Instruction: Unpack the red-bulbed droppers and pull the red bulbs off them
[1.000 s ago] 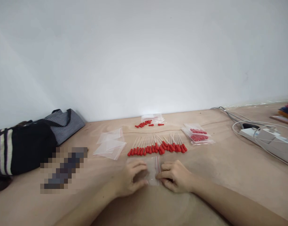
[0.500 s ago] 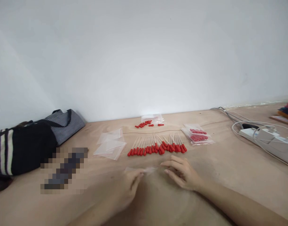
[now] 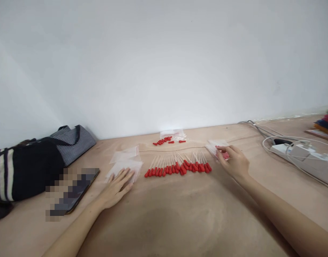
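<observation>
My left hand (image 3: 118, 188) rests with fingers spread on a pile of clear zip bags (image 3: 127, 166) left of the middle. On the right, my right hand (image 3: 235, 163) is at a stack of zip bags (image 3: 213, 145) with red pieces inside. Its thumb and fingers close around a bag's edge there, partly hiding the stack. Between the hands lies a row of slender droppers (image 3: 177, 167), pale thin tubes pointing away and red bulbs toward me.
Loose red bulbs (image 3: 162, 140) and another clear bag (image 3: 171, 134) lie near the wall. A phone (image 3: 75, 192) and a black striped bag (image 3: 38, 167) are at left. A white power strip (image 3: 303, 157) with cables and a colourful stack (image 3: 327, 125) are at right.
My left hand has moved left from the clear bag at the middle onto the bag pile. My right hand has gone right and forward to the filled bags. The middle bag is gone from there.
</observation>
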`<state>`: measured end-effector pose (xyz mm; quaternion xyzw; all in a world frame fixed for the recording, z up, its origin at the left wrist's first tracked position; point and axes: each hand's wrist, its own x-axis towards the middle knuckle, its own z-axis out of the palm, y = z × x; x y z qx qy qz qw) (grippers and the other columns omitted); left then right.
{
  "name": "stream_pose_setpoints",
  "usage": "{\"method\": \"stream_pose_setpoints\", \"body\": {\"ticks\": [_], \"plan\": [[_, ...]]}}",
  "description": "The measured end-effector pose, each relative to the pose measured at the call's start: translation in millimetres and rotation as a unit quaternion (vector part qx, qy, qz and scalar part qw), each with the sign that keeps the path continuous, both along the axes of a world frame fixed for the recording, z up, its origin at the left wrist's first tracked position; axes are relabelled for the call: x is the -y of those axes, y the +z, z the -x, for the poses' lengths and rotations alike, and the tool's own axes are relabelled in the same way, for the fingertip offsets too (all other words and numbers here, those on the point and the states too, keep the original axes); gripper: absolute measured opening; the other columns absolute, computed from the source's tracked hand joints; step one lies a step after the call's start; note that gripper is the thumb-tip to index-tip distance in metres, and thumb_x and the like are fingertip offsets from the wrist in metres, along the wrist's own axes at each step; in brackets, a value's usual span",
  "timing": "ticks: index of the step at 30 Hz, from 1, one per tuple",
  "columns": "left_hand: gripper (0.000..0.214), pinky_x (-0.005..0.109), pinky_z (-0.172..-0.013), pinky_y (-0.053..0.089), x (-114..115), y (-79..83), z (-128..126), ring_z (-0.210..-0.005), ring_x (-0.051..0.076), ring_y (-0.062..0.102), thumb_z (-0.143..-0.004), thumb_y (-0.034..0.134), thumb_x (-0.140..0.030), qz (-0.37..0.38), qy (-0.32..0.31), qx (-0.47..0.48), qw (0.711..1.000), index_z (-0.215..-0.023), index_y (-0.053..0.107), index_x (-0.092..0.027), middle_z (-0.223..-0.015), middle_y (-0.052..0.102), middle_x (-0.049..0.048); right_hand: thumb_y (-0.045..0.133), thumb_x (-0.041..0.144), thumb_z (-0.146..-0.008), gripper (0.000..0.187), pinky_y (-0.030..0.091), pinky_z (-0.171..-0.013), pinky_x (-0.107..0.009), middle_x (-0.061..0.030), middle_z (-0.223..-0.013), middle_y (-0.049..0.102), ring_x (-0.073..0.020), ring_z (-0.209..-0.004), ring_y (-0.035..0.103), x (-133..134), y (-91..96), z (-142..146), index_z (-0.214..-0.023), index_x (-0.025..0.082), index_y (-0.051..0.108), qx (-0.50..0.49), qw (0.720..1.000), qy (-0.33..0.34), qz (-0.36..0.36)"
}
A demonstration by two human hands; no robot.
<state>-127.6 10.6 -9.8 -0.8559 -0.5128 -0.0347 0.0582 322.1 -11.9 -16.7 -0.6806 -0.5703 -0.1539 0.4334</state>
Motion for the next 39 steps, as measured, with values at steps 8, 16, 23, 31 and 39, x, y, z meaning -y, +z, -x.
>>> {"method": "stream_pose_setpoints", "body": {"ticks": [8,16,23,31,39], "plan": [[0.047,0.048,-0.105,0.02,24,3.7,-41,-0.129,0.024,0.027,-0.087,0.035,-0.033,-0.111,-0.167,0.094,0.975,-0.133,0.032,-0.022,-0.136,0.039,0.0071,0.044,0.049,-0.074,0.042,0.027,-0.087,-0.048,-0.0069,-0.113,0.056,-0.0271,-0.099,0.05,-21,-1.9,-23,-0.107,0.027,0.06,0.043,0.964,-0.067,0.253],[0.033,0.044,-0.1,0.034,32,-10.8,-75,-0.124,0.023,0.033,-0.088,0.038,-0.025,-0.084,-0.278,0.174,0.941,-0.119,0.049,-0.023,-0.126,0.049,0.0065,0.04,0.031,-0.077,0.027,0.025,-0.08,-0.044,-0.0058,-0.09,0.064,-0.0213,-0.083,0.054,-28,2.4,-10,-0.079,0.023,0.066,0.038,0.949,-0.084,0.301],[0.03,0.042,-0.097,0.038,32,-11.2,-74,-0.117,0.022,0.041,-0.088,0.038,-0.024,-0.061,-0.24,0.211,0.946,-0.114,0.053,-0.023,-0.118,0.054,0.0075,0.036,0.033,-0.079,0.032,0.029,-0.076,-0.041,-0.01,-0.096,0.063,-0.0249,-0.091,0.05,-33,0.2,-11,-0.082,0.018,0.064,0.049,0.969,-0.11,0.215],[0.027,0.04,-0.094,0.04,36,-4.6,-79,-0.112,0.021,0.045,-0.088,0.038,-0.022,-0.057,-0.249,0.227,0.94,-0.105,0.058,-0.02,-0.111,0.057,0.0081,0.044,0.04,-0.071,0.033,0.025,-0.083,-0.057,-0.0109,-0.087,0.064,-0.0299,-0.088,0.055,-52,-4.6,-14,-0.088,0.021,0.065,0.008,0.946,-0.133,0.296],[0.028,0.038,-0.09,0.043,40,4.8,-84,-0.106,0.021,0.049,-0.089,0.036,-0.024,-0.043,-0.243,0.227,0.942,-0.095,0.063,-0.018,-0.103,0.06,0.0088,0.041,0.024,-0.075,0.027,0.03,-0.073,-0.045,-0.01,-0.076,0.064,-0.0255,-0.08,0.055,-53,1.0,-28,-0.074,0.02,0.067,-0.01,0.961,-0.169,0.218]]}}
